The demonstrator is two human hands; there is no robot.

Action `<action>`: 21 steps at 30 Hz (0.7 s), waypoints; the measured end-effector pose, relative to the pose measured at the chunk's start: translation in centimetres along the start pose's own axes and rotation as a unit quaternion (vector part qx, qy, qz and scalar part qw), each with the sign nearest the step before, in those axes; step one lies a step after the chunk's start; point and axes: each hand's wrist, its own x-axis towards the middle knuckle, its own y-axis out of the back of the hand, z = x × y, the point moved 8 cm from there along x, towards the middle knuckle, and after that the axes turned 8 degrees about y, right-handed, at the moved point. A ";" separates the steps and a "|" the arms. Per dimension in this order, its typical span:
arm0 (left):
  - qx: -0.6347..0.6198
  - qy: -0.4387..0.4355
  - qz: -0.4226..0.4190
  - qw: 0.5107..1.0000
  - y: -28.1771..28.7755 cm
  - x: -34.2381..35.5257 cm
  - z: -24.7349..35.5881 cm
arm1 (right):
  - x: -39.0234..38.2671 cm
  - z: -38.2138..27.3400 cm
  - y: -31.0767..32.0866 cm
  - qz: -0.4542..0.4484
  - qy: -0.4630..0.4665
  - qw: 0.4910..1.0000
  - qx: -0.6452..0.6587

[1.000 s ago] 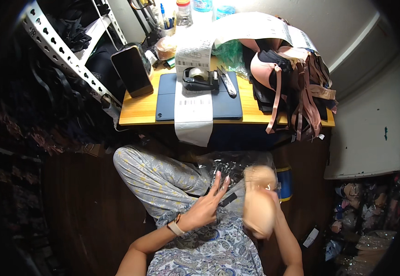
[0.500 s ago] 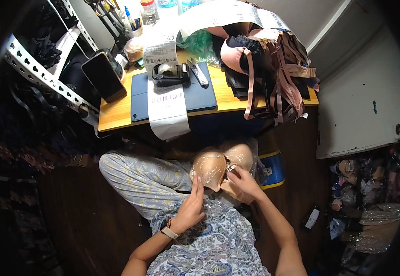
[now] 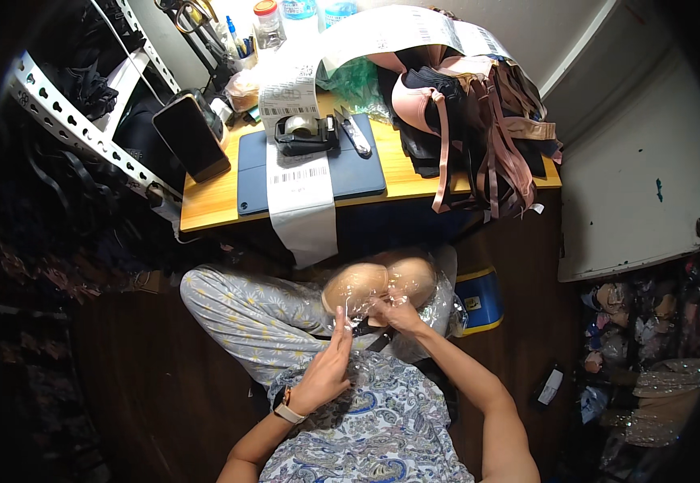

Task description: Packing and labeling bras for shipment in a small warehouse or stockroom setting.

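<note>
One beige padded bra [image 3: 356,283], twelve o'clock: we are touching its clear plastic bag [image 3: 446,278], right hand [image 3: 401,315] curled, grip unclear, left hand [image 3: 327,374] half-open, gripping nothing visible; ideally, pressing lightly.

Downward head view, rim rather unclear

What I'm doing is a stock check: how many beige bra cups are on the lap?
2: left cup beyond the left hand, right cup beyond the right hand; others may be hidden.
</note>
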 end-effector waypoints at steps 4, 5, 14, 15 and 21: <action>0.013 0.019 0.036 0.999 1.4 -0.6 -1.4 | -1.3 -1.6 1.6 0.021 -0.003 0.996 -0.082; 0.010 0.019 0.033 0.999 1.7 -0.7 -1.2 | -2.4 -2.7 1.5 0.010 -0.075 0.996 -0.044; 0.017 0.038 0.128 0.991 4.4 -0.8 -2.9 | -10.1 -8.1 5.0 -0.012 0.016 0.747 -0.664; 0.039 0.045 0.098 0.993 3.0 -0.7 -4.0 | -10.5 -5.8 5.4 -0.011 0.011 0.737 -0.676; 0.197 -0.001 -0.024 0.980 -1.0 -2.3 -5.9 | -11.8 -5.2 1.9 -0.399 -0.105 0.684 -0.601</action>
